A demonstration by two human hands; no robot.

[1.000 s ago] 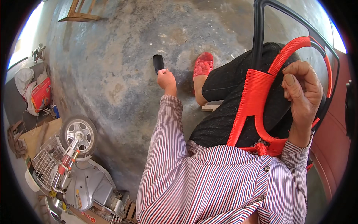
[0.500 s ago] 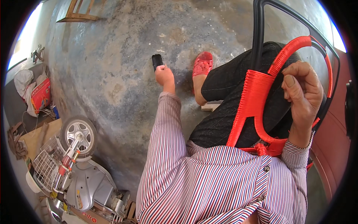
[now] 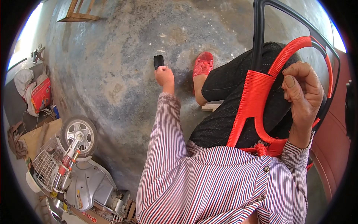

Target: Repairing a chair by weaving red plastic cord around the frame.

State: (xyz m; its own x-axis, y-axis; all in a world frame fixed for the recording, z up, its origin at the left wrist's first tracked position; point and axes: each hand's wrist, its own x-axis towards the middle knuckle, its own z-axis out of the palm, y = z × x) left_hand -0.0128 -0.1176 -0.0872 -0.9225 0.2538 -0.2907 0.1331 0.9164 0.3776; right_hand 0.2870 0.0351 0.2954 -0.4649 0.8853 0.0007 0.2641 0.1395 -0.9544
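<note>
Head view: the red-wound frame (image 3: 250, 89) lies just beside my right hand (image 3: 304, 93)

My right hand is raised, fingers curled in and thumb close to the index tip; I can't see anything pinched there. My left hand (image 3: 165, 77), arm outstretched, is closed too, meeting a black oblong (image 3: 159, 61) in view; whether it grips that or merely overlaps it, I can't tell. The frame leans over my lap between my hands, right one nearer, its long axis running away from me. Beyond it, my red shoe (image 3: 203, 66) rests on the floor (image 3: 112, 89).
</note>
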